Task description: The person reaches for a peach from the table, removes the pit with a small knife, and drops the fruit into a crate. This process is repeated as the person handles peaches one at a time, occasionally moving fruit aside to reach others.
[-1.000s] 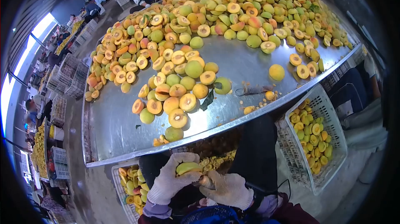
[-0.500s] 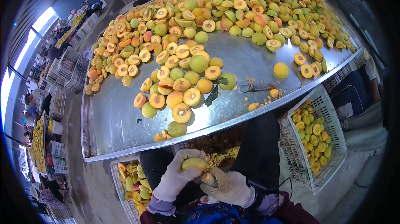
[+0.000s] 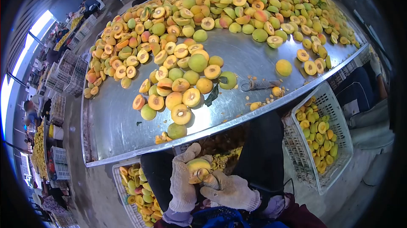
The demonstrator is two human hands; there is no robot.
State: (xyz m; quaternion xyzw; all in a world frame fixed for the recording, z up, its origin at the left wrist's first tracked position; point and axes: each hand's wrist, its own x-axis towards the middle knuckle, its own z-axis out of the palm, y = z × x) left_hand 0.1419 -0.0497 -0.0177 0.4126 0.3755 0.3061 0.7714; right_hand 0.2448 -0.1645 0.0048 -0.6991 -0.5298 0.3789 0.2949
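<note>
The left hand point(image 3: 182, 183) grips a peach point(image 3: 196, 168) just beside the right hand point(image 3: 231, 192), closed round a tool point(image 3: 208, 180).

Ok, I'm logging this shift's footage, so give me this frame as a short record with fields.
left hand: gloved, holds a peach
right hand: gloved, holds a pitting tool against the peach
table: metal, heaped with whole and halved peaches
spare tool: lies near the table's front edge
right crate: holds halved fruit
left crate: holds fruit, partly under the table
</note>
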